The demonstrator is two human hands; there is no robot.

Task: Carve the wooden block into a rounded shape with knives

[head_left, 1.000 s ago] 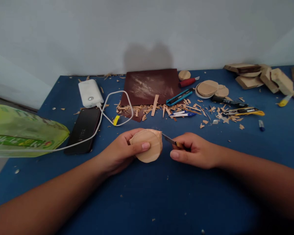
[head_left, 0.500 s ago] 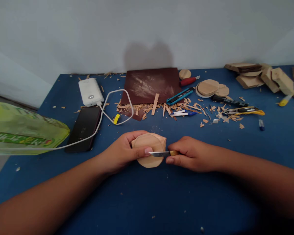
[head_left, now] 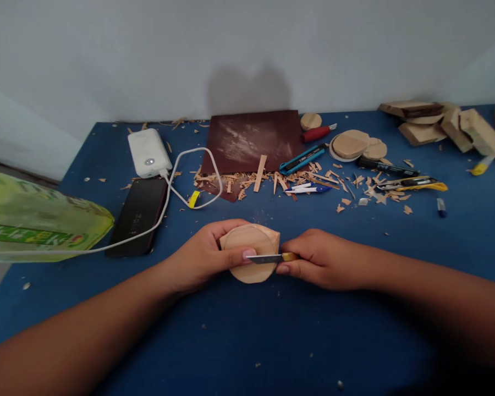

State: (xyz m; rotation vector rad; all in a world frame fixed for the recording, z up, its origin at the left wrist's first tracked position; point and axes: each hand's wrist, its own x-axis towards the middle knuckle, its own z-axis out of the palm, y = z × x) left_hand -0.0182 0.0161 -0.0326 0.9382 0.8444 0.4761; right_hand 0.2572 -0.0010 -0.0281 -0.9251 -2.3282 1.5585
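Clock centred on the wood piece, 12 pointing away from the person.

Left hand (head_left: 206,250): forearm in from 8 o'clock, wrist low, palm at the near-left edge; thumb flat on the upper face, other fingers behind, grasping the wood.

Wood piece (head_left: 247,237): one, thick, pencilled circle on its face; near edge rounded, angular corner at 1 o'clock. Held above the table (head_left: 280,335).

Small knife (head_left: 268,258): blade lying across the face, tip pointing to 9, at the left thumb; contact with the thumb cannot be told.

Right hand (head_left: 322,258): forearm in from between 3 and 4 o'clock, fingers clenched about the short handle, thumb at the wood's right edge.

Stage, as judged: paring of the edge towards the drawn line, part done. A further cut would call for a steady left grip, thumb clear of the blade, edge set to the waste outside the line.

Phone (head_left: 134,220): 10 o'clock. Pens (head_left: 307,188): 1 o'clock. Yellow cutter (head_left: 421,183): 2 o'clock. Shavings (head_left: 231,181): 12 o'clock. Blue cutter (head_left: 303,159): 1 o'clock. Cut rounds (head_left: 348,144): 1 o'clock. Brown sheet (head_left: 251,140): 12 o'clock. Wood blocks (head_left: 451,129): 2 o'clock, far.
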